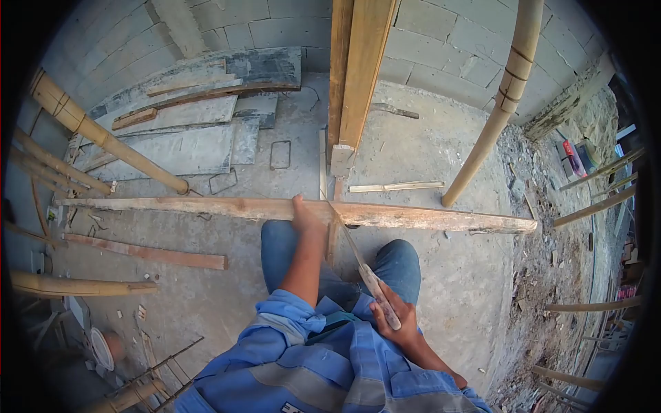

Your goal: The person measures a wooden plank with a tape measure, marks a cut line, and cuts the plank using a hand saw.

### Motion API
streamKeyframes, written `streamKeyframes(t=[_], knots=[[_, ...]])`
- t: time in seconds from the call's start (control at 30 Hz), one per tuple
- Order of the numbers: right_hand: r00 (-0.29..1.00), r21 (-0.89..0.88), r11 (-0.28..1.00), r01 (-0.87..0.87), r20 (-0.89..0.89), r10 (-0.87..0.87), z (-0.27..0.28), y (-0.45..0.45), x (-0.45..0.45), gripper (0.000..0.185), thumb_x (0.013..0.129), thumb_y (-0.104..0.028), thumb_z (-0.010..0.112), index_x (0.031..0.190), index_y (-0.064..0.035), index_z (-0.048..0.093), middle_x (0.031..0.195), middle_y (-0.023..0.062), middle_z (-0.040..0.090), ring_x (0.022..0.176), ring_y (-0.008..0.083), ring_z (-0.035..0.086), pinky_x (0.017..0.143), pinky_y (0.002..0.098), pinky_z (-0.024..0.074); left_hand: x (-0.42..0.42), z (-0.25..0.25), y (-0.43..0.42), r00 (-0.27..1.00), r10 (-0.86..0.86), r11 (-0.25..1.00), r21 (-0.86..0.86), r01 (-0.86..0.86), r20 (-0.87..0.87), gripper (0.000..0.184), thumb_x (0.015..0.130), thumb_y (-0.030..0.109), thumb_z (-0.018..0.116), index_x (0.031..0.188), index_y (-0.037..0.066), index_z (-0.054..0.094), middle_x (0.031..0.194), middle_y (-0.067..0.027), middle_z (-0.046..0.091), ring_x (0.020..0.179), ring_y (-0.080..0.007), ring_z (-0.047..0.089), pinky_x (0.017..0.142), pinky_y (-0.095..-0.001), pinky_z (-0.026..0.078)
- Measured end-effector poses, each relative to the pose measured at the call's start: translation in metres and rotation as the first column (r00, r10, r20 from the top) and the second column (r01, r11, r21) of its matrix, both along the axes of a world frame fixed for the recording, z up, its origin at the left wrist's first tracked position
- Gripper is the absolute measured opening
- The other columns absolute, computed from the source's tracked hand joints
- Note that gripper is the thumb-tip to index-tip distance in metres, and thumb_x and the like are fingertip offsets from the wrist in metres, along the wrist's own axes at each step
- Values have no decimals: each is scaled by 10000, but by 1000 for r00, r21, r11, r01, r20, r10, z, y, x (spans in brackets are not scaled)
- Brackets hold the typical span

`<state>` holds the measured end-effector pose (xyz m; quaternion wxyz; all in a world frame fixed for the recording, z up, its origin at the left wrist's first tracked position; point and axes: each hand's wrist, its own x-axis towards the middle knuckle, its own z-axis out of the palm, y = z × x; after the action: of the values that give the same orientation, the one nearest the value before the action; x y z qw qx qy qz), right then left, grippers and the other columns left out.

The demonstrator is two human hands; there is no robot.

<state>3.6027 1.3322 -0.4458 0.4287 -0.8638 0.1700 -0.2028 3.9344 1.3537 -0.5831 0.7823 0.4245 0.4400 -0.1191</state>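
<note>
A long, weathered wooden plank (420, 216) lies crosswise in front of my knees. My left hand (307, 217) is closed over it just left of the middle. In my right hand (399, 318) is the worn handle of a handsaw (354, 249), held close to my body. Its thin blade, seen nearly edge-on, slants up and to the left and meets the plank a little right of my left hand. How deep the blade sits in the wood cannot be made out.
Upright timber (358, 76) stands just beyond the plank. Bamboo poles (492, 124) lean on both sides. Flat boards (179, 148) are stacked at the back left, and a loose wood strip (148, 252) lies on the concrete floor. Rubble (544, 275) covers the right side.
</note>
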Motion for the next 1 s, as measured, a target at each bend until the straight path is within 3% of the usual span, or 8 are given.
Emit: streamKeyframes(t=[0.07,0.13,0.23,0.4,0.6,0.7,0.8,1.0], knots=[[994,102,993,63,-94,-53,-34,-11,73,512,937,-227,750,1389,-22,625,980,251,758,838,386,769,682,417,620,-16,4,5,1000,-13,1000,-2,13,-27,704,709,393,805,1201,-79,628,1179,-166,667,983,-340,673,849,-544,568],[997,143,987,67,39,-74,-38,-18,121,499,958,-264,737,1361,11,633,1003,254,757,888,340,787,725,378,609,3,1,2,999,-32,999,10,31,13,723,700,395,814,1217,-72,622,1194,-167,662,984,-335,667,855,-539,562],[997,62,998,33,-66,-29,-32,-18,91,478,945,-244,738,1361,-28,643,888,269,737,797,427,747,681,453,604,2,-6,0,999,42,997,58,-42,-11,714,710,391,809,1220,-72,620,1202,-169,661,994,-335,666,869,-542,558],[998,85,996,8,67,-14,4,-10,-3,530,941,-248,739,1401,-21,606,1007,279,735,794,419,746,682,435,612,-2,-6,-2,1000,20,1000,-23,-20,9,744,697,409,810,1236,-63,611,1192,-169,658,990,-342,662,872,-549,549],[989,104,994,39,-144,-24,-29,-25,152,496,956,-212,733,1397,-16,618,1030,240,743,896,382,765,728,406,602,1,2,4,1000,4,998,-65,-2,28,735,701,392,794,1247,-64,609,1186,-175,663,998,-352,669,872,-547,555],[994,78,996,41,-106,-32,-9,-12,86,508,948,-208,747,1383,20,617,1064,236,757,928,365,776,759,392,616,4,-22,3,991,67,996,-68,-59,115,731,699,382,791,1242,-71,610,1184,-173,668,996,-355,669,870,-550,555],[990,168,983,78,-126,-57,24,3,-29,525,940,-194,762,1372,61,609,1133,232,759,989,337,780,814,373,626,-5,-18,7,999,37,999,26,-37,4,738,703,394,795,1242,-73,606,1178,-158,667,999,-351,669,864,-556,556],[999,99,995,20,-38,-17,-43,-27,120,513,952,-240,746,1386,5,618,1056,238,757,883,347,781,739,388,610,2,21,4,1000,-19,999,26,19,-22,731,725,406,784,1235,-84,600,1170,-152,666,974,-356,675,845,-551,565]])
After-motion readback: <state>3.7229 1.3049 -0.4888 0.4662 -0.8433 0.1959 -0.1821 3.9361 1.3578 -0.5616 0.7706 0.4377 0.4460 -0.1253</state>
